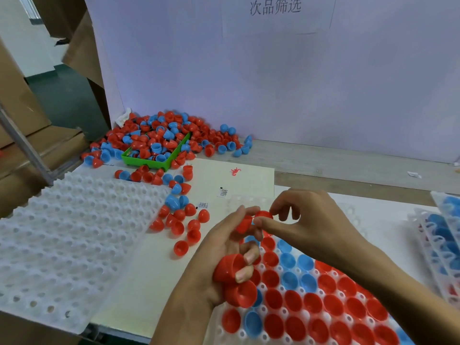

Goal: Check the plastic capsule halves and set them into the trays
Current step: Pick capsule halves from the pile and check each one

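Both hands (231,247) (306,220) pinch red halves (251,220); near tray (323,307) seems mostly filled, left tray (62,232) empty, pile (159,138) remains.

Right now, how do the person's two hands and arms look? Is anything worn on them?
Both hands, the left hand and the right hand, are bare: no gloves, rings or watch are visible. The forearms are also bare as far as the picture shows, with no sleeves in view. The fingernails are short and unpainted.
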